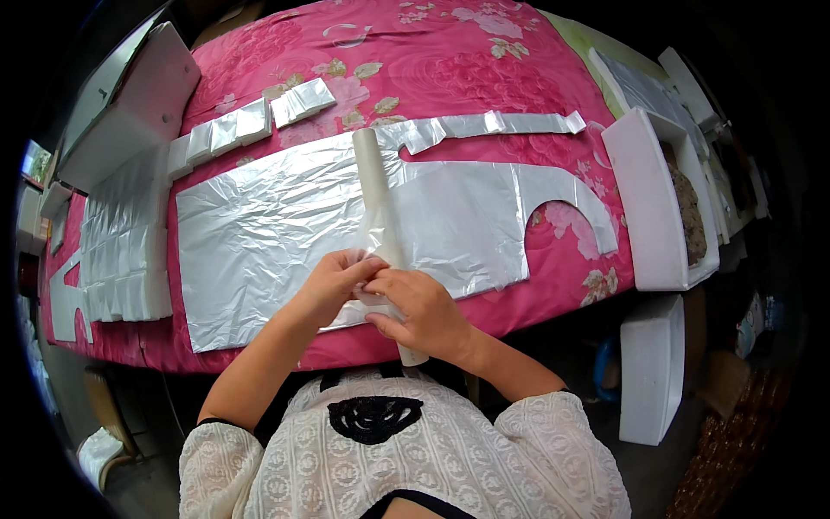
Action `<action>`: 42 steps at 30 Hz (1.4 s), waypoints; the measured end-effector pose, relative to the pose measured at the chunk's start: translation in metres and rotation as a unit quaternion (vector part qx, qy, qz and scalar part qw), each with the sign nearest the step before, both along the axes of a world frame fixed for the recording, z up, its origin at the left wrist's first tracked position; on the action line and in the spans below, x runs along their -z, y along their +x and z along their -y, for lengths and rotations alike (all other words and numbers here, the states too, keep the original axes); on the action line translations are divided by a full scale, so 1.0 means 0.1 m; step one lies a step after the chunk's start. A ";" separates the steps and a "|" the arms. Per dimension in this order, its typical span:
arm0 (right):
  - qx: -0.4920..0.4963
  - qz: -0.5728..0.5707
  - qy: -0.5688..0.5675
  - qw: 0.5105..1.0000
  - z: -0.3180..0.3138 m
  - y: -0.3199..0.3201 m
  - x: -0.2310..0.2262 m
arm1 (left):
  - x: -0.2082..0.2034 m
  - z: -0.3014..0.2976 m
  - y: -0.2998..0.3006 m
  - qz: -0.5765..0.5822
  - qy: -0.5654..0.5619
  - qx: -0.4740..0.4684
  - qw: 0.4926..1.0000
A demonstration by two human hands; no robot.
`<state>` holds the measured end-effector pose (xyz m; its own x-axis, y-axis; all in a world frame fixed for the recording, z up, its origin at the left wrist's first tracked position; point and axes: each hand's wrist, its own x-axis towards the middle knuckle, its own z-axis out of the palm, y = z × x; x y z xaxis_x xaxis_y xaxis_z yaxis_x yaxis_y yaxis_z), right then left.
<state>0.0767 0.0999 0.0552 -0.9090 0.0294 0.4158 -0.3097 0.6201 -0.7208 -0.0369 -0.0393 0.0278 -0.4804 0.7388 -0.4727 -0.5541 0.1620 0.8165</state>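
Observation:
A long whitish roll lies across a silvery-white plastic bag spread flat on the table, its handle loops toward the right. Thin, see-through plastic film shows around the roll just beyond my fingers. My left hand is closed, thumb and fingers pinching the film over the roll. Close against it, my right hand is closed too, its fingertips meeting the left ones on the film. The near end of the roll sticks out below my right hand at the table's front edge.
A pink flowered cloth covers the table. Stacks of folded silvery bags and a row of small folded packets lie left, by a white foam box. Another foam box stands at the right edge.

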 end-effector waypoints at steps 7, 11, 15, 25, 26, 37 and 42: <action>0.173 0.263 0.186 0.931 0.05 0.47 0.03 | 0.00 1.47 -0.72 -0.079 -0.190 -0.059 0.977; 0.113 0.409 0.092 0.901 0.07 0.55 0.25 | 0.09 1.86 -0.96 -0.063 -0.221 -0.077 0.970; 0.154 0.417 0.009 0.896 0.05 0.60 0.29 | -0.03 1.93 -1.00 -0.072 -0.283 -0.086 0.952; 0.139 0.427 0.001 0.893 -0.04 0.65 0.25 | -0.24 0.71 -0.35 -0.695 -0.186 -0.038 0.694; 0.130 0.428 -0.003 0.895 -0.05 0.64 0.24 | -0.16 0.49 -0.18 -0.704 -0.149 -0.021 0.694; 0.064 0.457 0.015 0.887 -0.36 0.35 0.13 | 0.60 -0.33 0.20 -0.705 -0.196 0.090 0.676; 0.121 0.300 -0.092 0.942 -0.66 -0.74 0.36 | 0.57 -0.33 0.20 -0.710 -0.206 0.109 0.664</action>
